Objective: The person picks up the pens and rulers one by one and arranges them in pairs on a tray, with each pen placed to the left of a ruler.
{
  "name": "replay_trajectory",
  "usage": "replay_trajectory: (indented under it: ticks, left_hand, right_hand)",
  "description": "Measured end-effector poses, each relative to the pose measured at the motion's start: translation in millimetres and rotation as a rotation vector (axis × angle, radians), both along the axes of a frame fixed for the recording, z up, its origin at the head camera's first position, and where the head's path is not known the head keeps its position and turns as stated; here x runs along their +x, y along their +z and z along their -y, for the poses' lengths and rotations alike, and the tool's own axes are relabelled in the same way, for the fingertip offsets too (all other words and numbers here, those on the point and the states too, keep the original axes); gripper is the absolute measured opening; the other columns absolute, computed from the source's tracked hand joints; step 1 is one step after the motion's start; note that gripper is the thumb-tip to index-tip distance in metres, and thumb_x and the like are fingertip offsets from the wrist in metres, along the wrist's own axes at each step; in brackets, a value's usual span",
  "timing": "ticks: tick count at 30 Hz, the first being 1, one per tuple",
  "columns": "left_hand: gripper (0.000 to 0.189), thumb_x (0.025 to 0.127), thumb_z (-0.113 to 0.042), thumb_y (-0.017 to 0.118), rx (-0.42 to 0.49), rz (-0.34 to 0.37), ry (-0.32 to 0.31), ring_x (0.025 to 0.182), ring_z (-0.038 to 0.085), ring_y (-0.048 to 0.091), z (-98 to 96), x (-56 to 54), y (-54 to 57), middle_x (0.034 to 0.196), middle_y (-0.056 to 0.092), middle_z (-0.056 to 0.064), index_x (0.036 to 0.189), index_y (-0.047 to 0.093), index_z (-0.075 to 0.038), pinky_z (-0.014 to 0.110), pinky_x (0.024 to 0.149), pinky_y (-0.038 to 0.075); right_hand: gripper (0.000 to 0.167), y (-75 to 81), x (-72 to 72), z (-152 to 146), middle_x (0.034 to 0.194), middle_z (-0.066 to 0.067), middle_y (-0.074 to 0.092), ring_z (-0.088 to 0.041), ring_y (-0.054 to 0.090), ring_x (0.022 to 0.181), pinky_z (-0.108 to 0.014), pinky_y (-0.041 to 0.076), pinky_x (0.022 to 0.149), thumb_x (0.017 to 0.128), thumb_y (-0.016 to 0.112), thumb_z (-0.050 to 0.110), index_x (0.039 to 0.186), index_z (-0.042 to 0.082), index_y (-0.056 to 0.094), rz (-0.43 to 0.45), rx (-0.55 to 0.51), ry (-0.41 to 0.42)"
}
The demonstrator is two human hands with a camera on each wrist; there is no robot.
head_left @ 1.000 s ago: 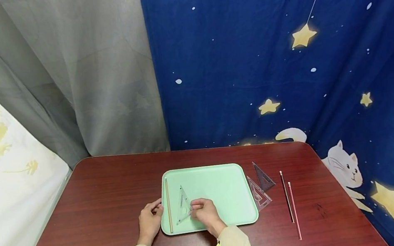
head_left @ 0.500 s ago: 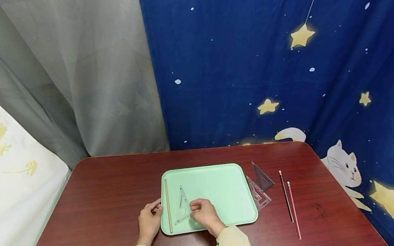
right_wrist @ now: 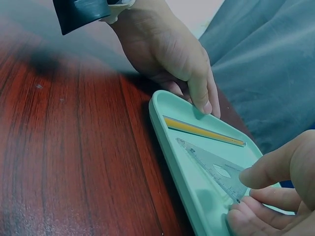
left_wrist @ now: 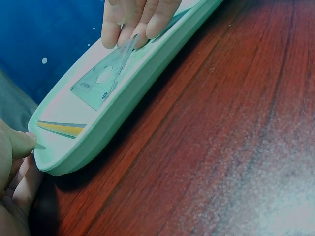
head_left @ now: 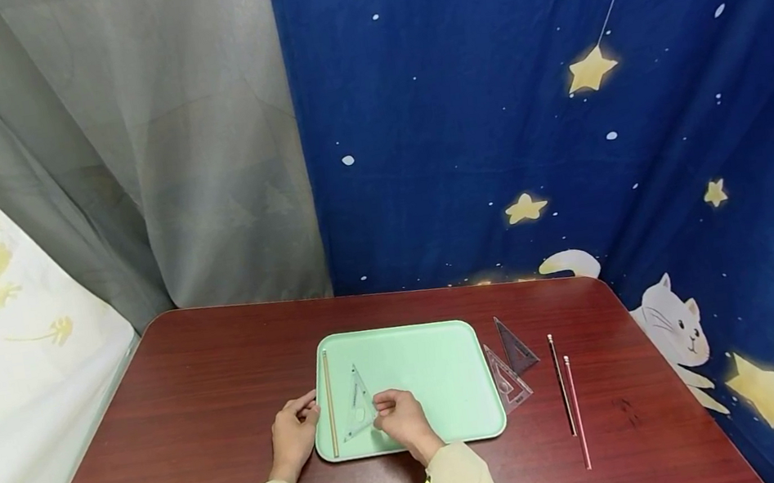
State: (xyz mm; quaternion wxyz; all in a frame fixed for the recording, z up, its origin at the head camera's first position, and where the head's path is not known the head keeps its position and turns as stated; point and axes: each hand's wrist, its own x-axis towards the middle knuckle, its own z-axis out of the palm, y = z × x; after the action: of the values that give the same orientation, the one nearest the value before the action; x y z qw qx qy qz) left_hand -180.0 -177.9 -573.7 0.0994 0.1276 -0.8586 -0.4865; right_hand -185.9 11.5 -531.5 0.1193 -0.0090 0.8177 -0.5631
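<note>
A mint-green tray (head_left: 427,368) lies on the table. My left hand (head_left: 294,438) holds its left rim; in the right wrist view the thumb presses the rim's top while fingers curl outside it. Inside the tray, a yellow pencil (head_left: 332,406) lies lengthwise along the left side. Just right of it is a clear triangular set square (head_left: 357,412), its long point toward the far side. My right hand (head_left: 405,420) pinches the set square's right corner between thumb and fingers. The left wrist view shows the set square (left_wrist: 96,83) low over the tray floor, near the pencil (left_wrist: 61,129).
Right of the tray, two more clear set squares (head_left: 509,381) lie partly overlapping, one close against the tray's rim. Farther right are a black pencil (head_left: 562,386) and a pink pencil (head_left: 578,413). A blue starry curtain (head_left: 447,142) hangs behind the brown table (head_left: 226,363).
The set square in my right hand has shifted very slightly left, toward the yellow pencil. My left hand has stayed on the tray's rim.
</note>
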Motion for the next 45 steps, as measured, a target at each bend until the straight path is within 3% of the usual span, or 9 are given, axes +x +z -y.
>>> replay_trajectory:
  ticks: [23, 45]
  left_hand:
    - [0.03, 0.091, -0.005, 0.06, -0.017, 0.004, -0.016, 0.081, 0.018, 0.06, 0.4, 1.3, 2.4, 0.094, 0.066, 0.01, 0.12, 0.066, -0.001, 0.027, 0.069, 0.044]
    - [0.029, 0.09, -0.004, 0.06, -0.022, -0.01, -0.014, 0.08, 0.018, 0.061, 1.1, 1.4, 1.6, 0.093, 0.067, 0.01, 0.118, 0.067, 0.0, 0.026, 0.07, 0.045]
  right_hand:
    - [0.041, -0.6, -0.7, -11, 0.099, -0.014, 0.066, -0.021, 0.063, 0.09, -0.03, 0.051, 0.075, 0.072, 0.061, -0.01, 0.112, -0.007, 0.064, -0.008, -0.025, -0.027]
    - [0.04, 1.5, 2.9, -30, 0.097, -0.016, 0.066, -0.02, 0.064, 0.087, -0.027, 0.051, 0.07, 0.073, 0.062, -0.007, 0.113, -0.009, 0.063, 0.003, -0.077, -0.042]
